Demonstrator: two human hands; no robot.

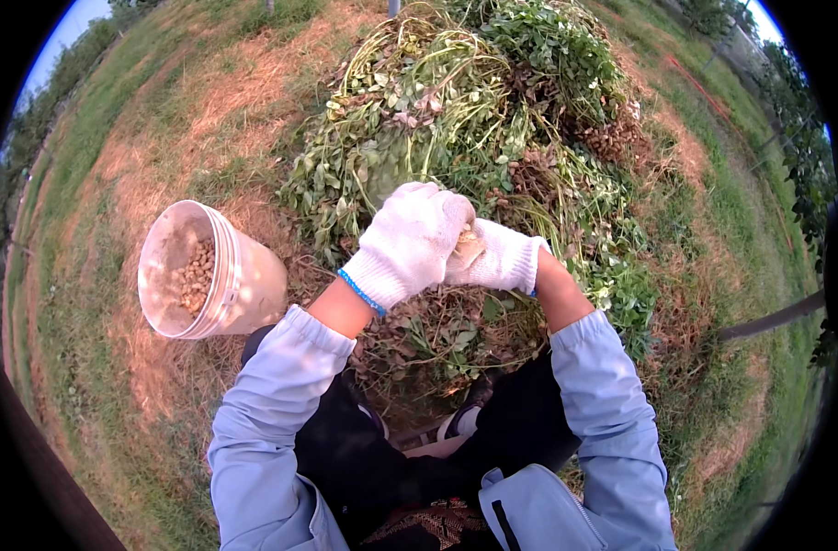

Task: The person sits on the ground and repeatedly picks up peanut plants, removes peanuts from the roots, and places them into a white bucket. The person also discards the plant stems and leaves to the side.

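White knit gloves cover both hands, which meet in front of my chest over a heap of pulled peanut plants (433,110). My left hand (412,237) is curled, fingers bent inward, against my right hand (495,255). Between them a small pale tan thing, perhaps a peanut pod (466,237), shows in part; which hand grips it is unclear. Fingertips of both hands are largely hidden. Clusters of peanuts on their roots (612,138) lie at the heap's right side. To the left, a white plastic bucket (260,286) leans over, its mouth facing me, with loose peanuts (197,275) inside.
Dry straw and grass (233,103) surround the heap. Leaves and stems (433,337) lie near my shoes. A dark pole (770,317) stands out at the right, and a red line (701,82) runs along the grass farther back.
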